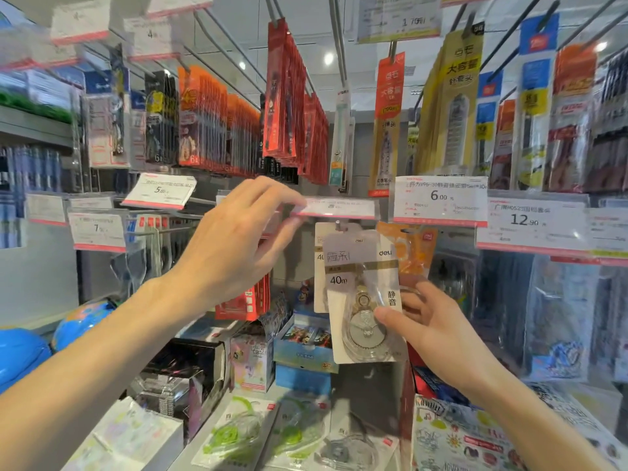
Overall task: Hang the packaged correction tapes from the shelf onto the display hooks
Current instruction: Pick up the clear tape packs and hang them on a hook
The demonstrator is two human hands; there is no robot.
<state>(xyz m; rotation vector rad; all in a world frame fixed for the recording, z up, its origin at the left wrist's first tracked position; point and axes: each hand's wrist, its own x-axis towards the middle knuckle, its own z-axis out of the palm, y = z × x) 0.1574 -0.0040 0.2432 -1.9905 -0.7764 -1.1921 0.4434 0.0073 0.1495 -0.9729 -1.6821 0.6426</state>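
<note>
The right hand (431,321) pinches a packaged correction tape (362,294) by its lower right part, thumb on the clear front and fingers behind the card. The pack stands nearly upright, long axis vertical and leaning a little to the left at the top, its printed face turned toward the camera with "40m" readable near the middle. Its top edge sits right under a price tag (336,207), where the hook (338,225) meets the card's hanging hole; whether the hook has passed through the hole cannot be told. A second white pack (319,266) hangs just behind it on the left, and an orange pack (413,248) hangs close on the right. The left hand (238,239) reaches up with fingers nearly straight, its fingertips (295,202) touching the left end of that price tag, tilting it up flat. Below, on the shelf (190,457), more correction tape packs lie flat: two green ones (234,433) side by side and a grey one (350,450) to their right.
</note>
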